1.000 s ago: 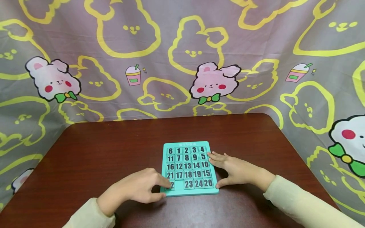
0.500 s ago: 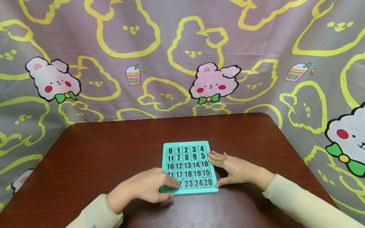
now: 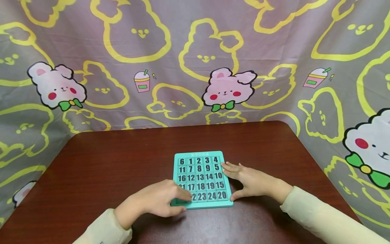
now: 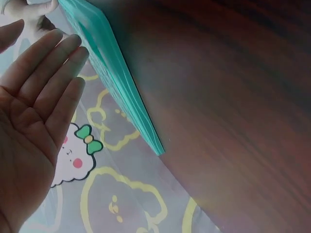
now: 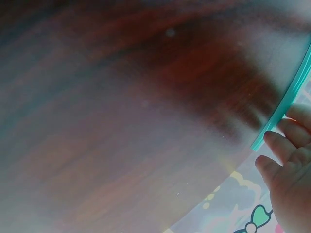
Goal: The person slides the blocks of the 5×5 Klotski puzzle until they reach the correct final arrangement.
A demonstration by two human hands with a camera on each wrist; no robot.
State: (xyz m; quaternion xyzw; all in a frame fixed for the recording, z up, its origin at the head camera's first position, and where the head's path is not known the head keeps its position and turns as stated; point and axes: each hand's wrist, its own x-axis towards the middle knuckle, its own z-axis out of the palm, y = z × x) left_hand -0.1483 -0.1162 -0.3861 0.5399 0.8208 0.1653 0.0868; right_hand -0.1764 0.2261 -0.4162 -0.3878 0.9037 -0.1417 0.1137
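Note:
A turquoise number slide puzzle [image 3: 200,205] lies flat on the brown table, its square tiles printed with black numbers. My left hand [image 3: 159,198] reaches over the lower left corner with its index fingertip on the 22 tile [image 3: 194,197], partly covering it. The bottom-left spot is hidden under that hand. In the left wrist view, the fingers of my left hand [image 4: 43,82] look extended. On the other side, my right hand [image 3: 251,181] touches the puzzle's right edge with its fingertips, and its thumb is at the lower right corner.
The dark wooden table [image 3: 122,152] extends around the puzzle on all sides. Behind it and at both sides hangs a grey curtain [image 3: 179,44] with yellow bear outlines and rabbit faces.
My left hand has moved right, and the 22 tile slid with it into the gap beside the 23. Over the last half second both hands have stayed nearly still.

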